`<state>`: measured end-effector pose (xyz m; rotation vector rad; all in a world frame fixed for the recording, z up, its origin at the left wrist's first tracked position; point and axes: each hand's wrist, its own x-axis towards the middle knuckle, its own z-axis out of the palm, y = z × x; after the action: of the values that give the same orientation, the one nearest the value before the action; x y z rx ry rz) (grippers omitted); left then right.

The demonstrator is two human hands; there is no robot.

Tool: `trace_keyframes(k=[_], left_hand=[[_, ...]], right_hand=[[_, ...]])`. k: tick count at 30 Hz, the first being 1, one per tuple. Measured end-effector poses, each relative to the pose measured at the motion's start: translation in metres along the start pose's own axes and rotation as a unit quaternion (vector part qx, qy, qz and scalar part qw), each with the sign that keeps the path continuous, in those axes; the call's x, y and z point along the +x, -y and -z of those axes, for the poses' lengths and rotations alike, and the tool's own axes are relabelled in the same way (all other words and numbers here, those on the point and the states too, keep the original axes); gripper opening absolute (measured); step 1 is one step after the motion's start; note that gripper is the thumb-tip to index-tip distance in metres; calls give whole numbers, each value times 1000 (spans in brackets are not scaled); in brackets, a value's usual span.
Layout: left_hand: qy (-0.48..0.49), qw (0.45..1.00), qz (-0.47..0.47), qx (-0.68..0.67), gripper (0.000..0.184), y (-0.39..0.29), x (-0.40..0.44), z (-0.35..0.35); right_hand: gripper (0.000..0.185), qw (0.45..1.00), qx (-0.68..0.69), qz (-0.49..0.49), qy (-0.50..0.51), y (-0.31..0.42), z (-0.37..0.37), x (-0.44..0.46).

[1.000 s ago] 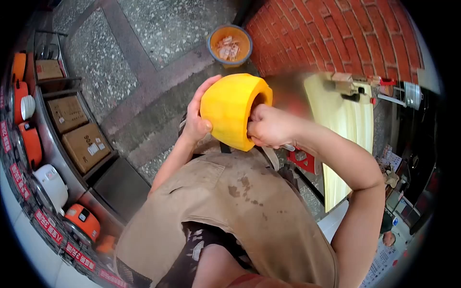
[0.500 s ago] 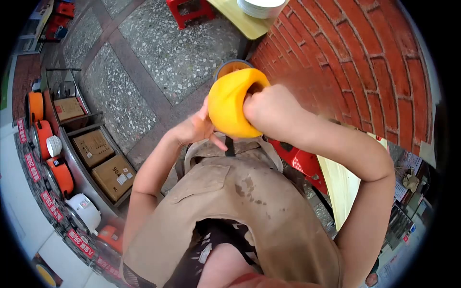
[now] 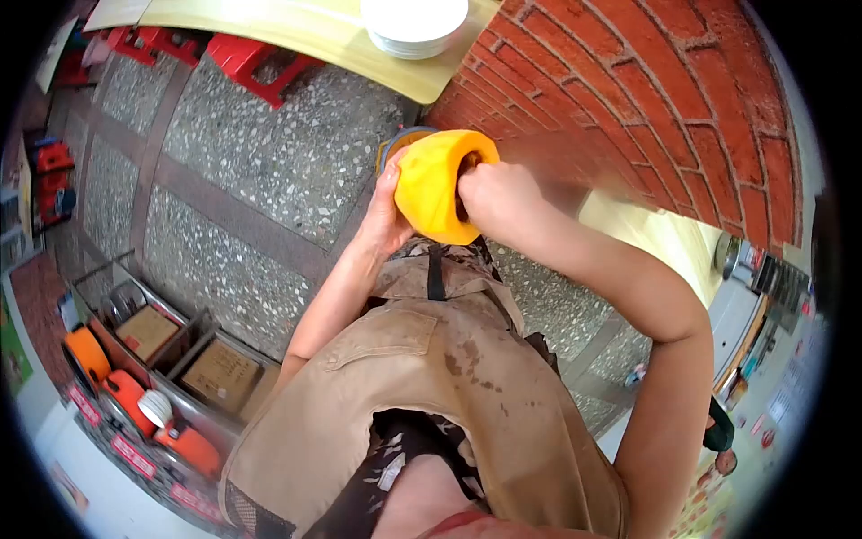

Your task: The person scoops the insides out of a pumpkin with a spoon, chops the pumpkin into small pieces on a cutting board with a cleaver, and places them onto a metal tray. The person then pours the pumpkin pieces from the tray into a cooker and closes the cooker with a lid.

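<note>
The gourd (image 3: 429,198) is held in the air in front of the wearer, just beyond the apron (image 3: 395,346), and rests on no worktop. It is tilted, its cut opening turned toward the wearer's right.

Left grip: the left hand (image 3: 386,216) is wrapped about the gourd's left side, pressing it between palm and fingers; the far fingers are hidden behind it. Right grip: the right hand (image 3: 505,199) is curled at the opening, fingertips inside the hollow. Whether they pinch anything there cannot be told.

Surroundings: a bucket (image 3: 406,135) stands beyond the gourd, largely hidden by it. Farther beyond is a worktop (image 3: 269,18) bearing plates (image 3: 416,22); a red stool (image 3: 251,63) is beyond the gourd and to its left. The brick wall (image 3: 628,99) rises beyond it and to its right.

Assessment of the handwork inside the hollow: the left hand should, in my judgement, bear the full weight and resist each push from the right. Keeping the opening toward the right hand gives a straighter wrist. Pressure is best kept even along the inner wall, since a hard push near the rim could crack it or twist the gourd loose.
</note>
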<state>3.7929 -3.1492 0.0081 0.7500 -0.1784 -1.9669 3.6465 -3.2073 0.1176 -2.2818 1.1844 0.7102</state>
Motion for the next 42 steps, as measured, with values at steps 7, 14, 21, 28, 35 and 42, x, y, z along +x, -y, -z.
trace_keyframes(k=[7, 14, 21, 28, 35, 42], left_hand=[[64, 983, -58, 160, 91, -16, 11, 24], [116, 983, -52, 130, 98, -29, 9, 33], [118, 975, -56, 178, 102, -44, 4, 41], [105, 977, 180, 37, 101, -28, -17, 48], [150, 974, 125, 116, 112, -25, -14, 52], [197, 967, 115, 116, 107, -22, -7, 49]], right_hand=[[21, 965, 237, -111, -14, 11, -25, 13], [20, 762, 630, -134, 61, 21, -51, 16], [14, 531, 838, -110, 52, 38, -82, 13], [27, 737, 659, -50, -141, 48, -110, 17], [19, 445, 884, -130, 54, 54, -89, -11], [17, 317, 946, -45, 48, 55, -104, -16]])
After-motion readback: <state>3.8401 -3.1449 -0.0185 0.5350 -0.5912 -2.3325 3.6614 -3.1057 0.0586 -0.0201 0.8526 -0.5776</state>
